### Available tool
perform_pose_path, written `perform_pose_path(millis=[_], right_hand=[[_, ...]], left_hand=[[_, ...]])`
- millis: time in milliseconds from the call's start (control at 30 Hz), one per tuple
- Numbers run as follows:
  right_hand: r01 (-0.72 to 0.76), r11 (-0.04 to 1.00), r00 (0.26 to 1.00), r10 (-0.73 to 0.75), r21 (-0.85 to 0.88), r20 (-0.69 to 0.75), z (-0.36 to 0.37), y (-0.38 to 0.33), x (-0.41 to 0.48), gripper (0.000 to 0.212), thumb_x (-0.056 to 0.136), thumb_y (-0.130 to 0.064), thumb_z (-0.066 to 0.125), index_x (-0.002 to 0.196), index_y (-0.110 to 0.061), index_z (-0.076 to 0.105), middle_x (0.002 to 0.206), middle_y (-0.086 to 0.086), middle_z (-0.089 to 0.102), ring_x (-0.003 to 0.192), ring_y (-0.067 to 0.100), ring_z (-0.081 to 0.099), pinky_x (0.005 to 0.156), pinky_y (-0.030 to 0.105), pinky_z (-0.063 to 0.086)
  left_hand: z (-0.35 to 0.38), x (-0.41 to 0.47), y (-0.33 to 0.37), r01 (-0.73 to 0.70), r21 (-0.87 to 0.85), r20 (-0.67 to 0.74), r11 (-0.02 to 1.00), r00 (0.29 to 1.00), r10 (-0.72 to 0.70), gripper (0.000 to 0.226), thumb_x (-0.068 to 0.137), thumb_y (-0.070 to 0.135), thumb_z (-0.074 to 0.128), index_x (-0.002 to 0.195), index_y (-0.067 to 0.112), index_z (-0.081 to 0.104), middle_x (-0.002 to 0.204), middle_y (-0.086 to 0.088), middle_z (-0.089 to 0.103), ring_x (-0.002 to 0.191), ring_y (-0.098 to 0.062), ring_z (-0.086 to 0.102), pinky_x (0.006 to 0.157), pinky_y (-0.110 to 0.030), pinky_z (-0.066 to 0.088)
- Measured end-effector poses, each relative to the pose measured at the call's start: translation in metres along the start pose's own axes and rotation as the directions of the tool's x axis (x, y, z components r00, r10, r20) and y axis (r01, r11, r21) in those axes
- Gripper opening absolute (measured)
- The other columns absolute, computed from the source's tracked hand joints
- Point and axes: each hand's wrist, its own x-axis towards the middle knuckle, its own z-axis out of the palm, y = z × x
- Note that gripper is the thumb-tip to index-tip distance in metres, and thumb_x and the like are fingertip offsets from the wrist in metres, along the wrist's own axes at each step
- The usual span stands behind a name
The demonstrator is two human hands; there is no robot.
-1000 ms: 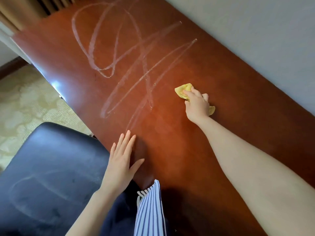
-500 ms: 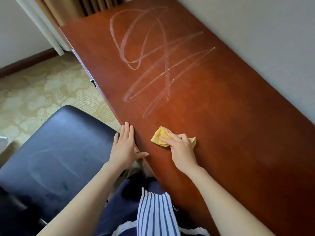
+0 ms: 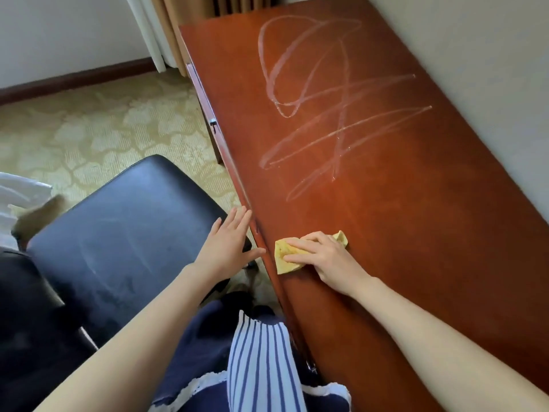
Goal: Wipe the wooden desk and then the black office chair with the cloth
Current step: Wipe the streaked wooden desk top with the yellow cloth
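Desk wipe under way, near edge.
Right hand presses the cloth flat; left hand, fingers straight, rests against the edge. Next, probably: sweep forward over the white streaks.

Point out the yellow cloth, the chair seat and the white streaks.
yellow cloth [image 3: 288, 266], head view, its bare lower-left corner
chair seat [image 3: 124, 242], head view, middle of the cushion
white streaks [image 3: 340, 134], head view, a crossing of lines
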Motion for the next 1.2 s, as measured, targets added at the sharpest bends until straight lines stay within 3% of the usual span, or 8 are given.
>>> perform_pose_path(millis=[233, 367, 467, 533, 667, 833, 1033, 1200], right_hand=[[0.003, 0.999, 0.999, -0.001, -0.05, 0.041, -0.006, 0.018, 0.078, 0.051, 0.085, 0.01, 0.052, 0.122, -0.022, 0.064, 0.14, -0.001, 0.05, 0.112, 0.03, 0.049, 0.093, 0.048, 0.042], [-0.232, 0.968, 0.969, 0.221, -0.095, -0.108, 0.0, 0.019, 0.116, 0.047, 0.095, -0.001, 0.043, 0.128, -0.031, 0.059, 0.147, -0.004, 0.042, 0.12, 0.025, 0.041, 0.099, 0.039, 0.035], [-0.488, 0.871, 0.847, 0.487, 0.049, -0.213, 0.014, 0.007, 0.123, 0.042, 0.099, -0.018, 0.037, 0.131, -0.037, 0.055, 0.145, -0.002, 0.04, 0.126, 0.023, 0.036, 0.103, 0.035, 0.028], [-0.537, 0.834, 0.801, 0.55, 0.123, -0.236, 0.025, -0.007, 0.116, 0.043, 0.099, -0.017, 0.036, 0.131, -0.038, 0.054, 0.141, -0.002, 0.041, 0.125, 0.023, 0.035, 0.102, 0.033, 0.025], [-0.36, 0.93, 0.897, 0.368, 0.081, -0.245, 0.031, -0.026, 0.081, 0.046, 0.093, 0.0, 0.045, 0.123, -0.03, 0.063, 0.139, -0.003, 0.048, 0.12, 0.025, 0.039, 0.1, 0.035, 0.026], [-0.153, 0.988, 0.964, 0.144, -0.023, -0.225, 0.027, -0.031, 0.011, 0.042, 0.081, 0.003, 0.06, 0.111, -0.024, 0.072, 0.124, 0.004, 0.062, 0.098, 0.031, 0.057, 0.085, 0.045, 0.047], [0.051, 0.984, 0.993, -0.068, -0.173, -0.093, 0.017, -0.021, -0.053, 0.046, 0.084, -0.008, 0.039, 0.11, -0.026, 0.072, 0.121, 0.002, 0.064, 0.09, 0.025, 0.064, 0.08, 0.038, 0.051], [0.112, 0.975, 0.993, -0.116, -0.19, -0.012, 0.004, 0.005, -0.072, 0.057, 0.068, 0.0, 0.08, 0.117, -0.026, 0.068, 0.125, 0.005, 0.063, 0.094, 0.025, 0.063, 0.077, 0.038, 0.055]], left_hand=[[0.013, -0.029, -0.014, 0.074, -0.064, -0.016, 0.995, 0.997, -0.075, 0.077, 0.096, 0.05, 0.042, 0.153, 0.016, 0.003, 0.161, -0.001, 0.003, 0.148, -0.017, -0.003, 0.118, -0.034, 0.002], [0.016, -0.045, -0.018, 0.102, -0.067, 0.016, 0.993, 0.995, -0.101, 0.074, 0.097, 0.049, 0.042, 0.153, 0.016, 0.005, 0.161, -0.001, 0.005, 0.148, -0.018, -0.003, 0.118, -0.034, 0.003], [0.013, -0.054, -0.02, 0.105, -0.042, 0.024, 0.994, 0.994, -0.104, 0.073, 0.097, 0.049, 0.041, 0.153, 0.017, 0.006, 0.161, 0.0, 0.003, 0.148, -0.017, -0.004, 0.117, -0.032, 0.002], [0.009, -0.055, -0.021, 0.11, -0.037, 0.023, 0.993, 0.994, -0.109, 0.073, 0.097, 0.049, 0.041, 0.153, 0.017, 0.006, 0.161, -0.001, 0.002, 0.148, -0.017, -0.004, 0.117, -0.033, 0.002], [-0.003, -0.045, -0.015, 0.1, -0.03, 0.036, 0.995, 0.994, -0.099, 0.079, 0.096, 0.047, 0.046, 0.153, 0.015, 0.003, 0.161, -0.002, -0.003, 0.148, -0.019, -0.005, 0.118, -0.036, 0.003], [-0.015, -0.01, -0.001, 0.013, 0.035, 0.086, 0.999, 0.996, -0.016, 0.095, 0.089, 0.052, 0.056, 0.152, 0.012, -0.004, 0.161, -0.006, -0.007, 0.148, -0.021, -0.005, 0.118, -0.039, 0.004], [-0.029, 0.027, 0.008, 0.016, 0.189, 0.13, 0.982, 0.991, -0.042, 0.117, 0.079, 0.061, 0.064, 0.15, 0.003, -0.009, 0.159, -0.014, -0.014, 0.147, -0.025, -0.007, 0.118, -0.042, 0.003], [-0.039, 0.052, 0.012, 0.083, 0.265, 0.118, 0.961, 0.986, -0.118, 0.131, 0.071, 0.067, 0.066, 0.147, -0.002, -0.014, 0.156, -0.018, -0.021, 0.146, -0.029, -0.013, 0.118, -0.042, -0.001]])
